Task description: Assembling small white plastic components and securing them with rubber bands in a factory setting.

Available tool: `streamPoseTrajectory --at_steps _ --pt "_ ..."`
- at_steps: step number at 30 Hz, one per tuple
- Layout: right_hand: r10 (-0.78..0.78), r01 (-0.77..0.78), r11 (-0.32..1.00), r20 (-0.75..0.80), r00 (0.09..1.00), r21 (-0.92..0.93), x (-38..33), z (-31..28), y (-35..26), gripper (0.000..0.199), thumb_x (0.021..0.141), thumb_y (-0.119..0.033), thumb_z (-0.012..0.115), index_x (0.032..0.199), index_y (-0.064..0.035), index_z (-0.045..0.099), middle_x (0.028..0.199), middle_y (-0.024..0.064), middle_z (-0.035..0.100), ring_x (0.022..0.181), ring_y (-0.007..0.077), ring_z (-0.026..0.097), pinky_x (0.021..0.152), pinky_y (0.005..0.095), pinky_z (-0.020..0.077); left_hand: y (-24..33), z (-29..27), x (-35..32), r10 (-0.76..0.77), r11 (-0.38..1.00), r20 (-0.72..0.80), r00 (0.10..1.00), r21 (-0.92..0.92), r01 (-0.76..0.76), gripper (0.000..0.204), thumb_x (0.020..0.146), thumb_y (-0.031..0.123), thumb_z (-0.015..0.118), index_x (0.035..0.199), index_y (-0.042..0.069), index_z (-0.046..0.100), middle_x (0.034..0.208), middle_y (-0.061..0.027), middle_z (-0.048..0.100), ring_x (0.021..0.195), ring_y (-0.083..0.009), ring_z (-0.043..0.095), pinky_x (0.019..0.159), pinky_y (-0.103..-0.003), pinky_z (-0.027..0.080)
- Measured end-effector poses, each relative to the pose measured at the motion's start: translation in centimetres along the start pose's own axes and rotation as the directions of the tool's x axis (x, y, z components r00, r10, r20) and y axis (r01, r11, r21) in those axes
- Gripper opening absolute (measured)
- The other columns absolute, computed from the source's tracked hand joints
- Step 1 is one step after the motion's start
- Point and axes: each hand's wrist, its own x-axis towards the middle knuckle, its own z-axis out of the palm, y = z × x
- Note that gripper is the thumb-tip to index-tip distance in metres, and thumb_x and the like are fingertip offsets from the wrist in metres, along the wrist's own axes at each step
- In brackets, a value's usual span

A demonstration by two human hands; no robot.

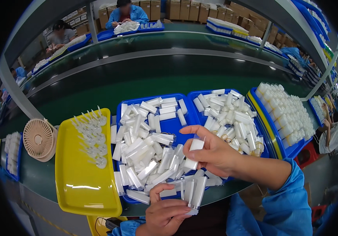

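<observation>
My right hand (218,155) pinches one small white box (195,152) between thumb and fingers, above the blue tray's right side; its index finger stretches out. Low in front of me, my left hand (165,215) grips a bunch of white boxes in transparent sleeves (194,192), stood on end side by side. Beneath and beyond both hands, the blue tray (182,138) holds a loose heap of the same sleeved boxes (137,143). A second blue tray (193,94) on its right carries another heap, with some thin tan rings among the boxes.
To the left lies a yellow tray (84,188) with rows of transparent stemmed plastic pieces (94,135). Beside it stands a beige fan (39,137). At right, stacked trays hold bundled white packs (285,114). A green conveyor (157,74) runs behind, with people working across it.
</observation>
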Motion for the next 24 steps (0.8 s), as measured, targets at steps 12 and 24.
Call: streamPoseTrajectory --at_steps 12,24 --pt "0.094 -0.128 0.977 0.191 0.977 0.171 -1.6 -0.8 0.4 0.052 0.088 -0.010 0.057 0.136 -0.0049 0.035 0.102 0.0067 0.058 0.090 0.0106 0.056 0.074 0.0245 0.0457 -0.3 0.2 -0.1 0.045 0.997 0.000 0.999 0.070 -0.045 0.011 0.069 0.004 0.071 0.077 0.008 0.065 0.078 -0.0055 0.063 0.083 -0.0267 0.057 0.088 -0.048 0.037" --pt "0.007 0.019 0.942 0.078 0.997 -0.336 -3.7 -0.5 -2.1 0.047 0.083 0.000 0.061 0.128 -0.0019 0.049 0.094 0.0086 0.064 0.089 0.0150 0.061 0.080 0.0271 0.0468 -0.5 -0.3 -0.3 0.127 0.985 0.055 0.990 0.112 -0.133 0.012 0.070 0.006 0.071 0.077 0.014 0.066 0.080 -0.0027 0.064 0.090 -0.0292 0.054 0.088 -0.046 0.034"
